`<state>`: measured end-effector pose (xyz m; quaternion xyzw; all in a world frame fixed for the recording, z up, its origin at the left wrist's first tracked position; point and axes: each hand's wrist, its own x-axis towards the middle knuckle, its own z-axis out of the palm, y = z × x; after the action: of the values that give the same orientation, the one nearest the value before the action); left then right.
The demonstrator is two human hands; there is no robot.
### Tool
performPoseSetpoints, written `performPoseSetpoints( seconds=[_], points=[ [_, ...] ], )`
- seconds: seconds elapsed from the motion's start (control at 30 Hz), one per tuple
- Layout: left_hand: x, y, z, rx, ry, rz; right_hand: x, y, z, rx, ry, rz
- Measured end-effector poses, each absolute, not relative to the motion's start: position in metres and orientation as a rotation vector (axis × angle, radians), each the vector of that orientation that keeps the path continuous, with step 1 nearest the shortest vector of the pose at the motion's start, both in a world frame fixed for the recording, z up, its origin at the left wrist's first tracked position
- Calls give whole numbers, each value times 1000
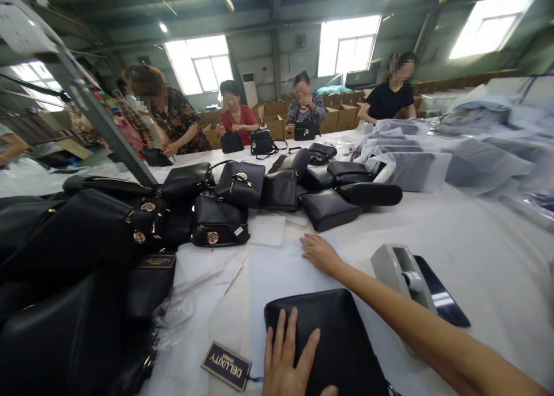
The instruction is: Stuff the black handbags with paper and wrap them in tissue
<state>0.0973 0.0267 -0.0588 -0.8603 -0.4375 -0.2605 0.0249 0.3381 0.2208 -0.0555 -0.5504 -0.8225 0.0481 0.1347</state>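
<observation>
A black handbag (337,332) lies flat on the table at the bottom middle. Spread over its upper face is my left hand (289,358), fingers apart. A black hang tag (227,365) with gold DELUXITY lettering lies beside the bag, on a short dark cord. My right hand (320,254) reaches forward past the bag, fingers stretched out over a thin white sheet (277,272). Its palm faces down and nothing shows in it. The bag's near end runs out of the picture.
Black handbags are heaped at left (64,321) and ahead (240,183). At right stand a grey tape dispenser (392,269) and a dark phone-like slab (441,292). Grey-white wrapped packages (411,168) fill the far right. Several people work across the table. Crumpled clear plastic (175,315) lies left.
</observation>
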Motion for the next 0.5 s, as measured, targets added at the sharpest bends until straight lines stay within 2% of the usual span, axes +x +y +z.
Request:
performPoseSetpoints(
  seconds=[0.5],
  points=[
    [99,31,-63,-2469,-1280,-777,330,232,-59,-1684,-2225,132]
  ],
)
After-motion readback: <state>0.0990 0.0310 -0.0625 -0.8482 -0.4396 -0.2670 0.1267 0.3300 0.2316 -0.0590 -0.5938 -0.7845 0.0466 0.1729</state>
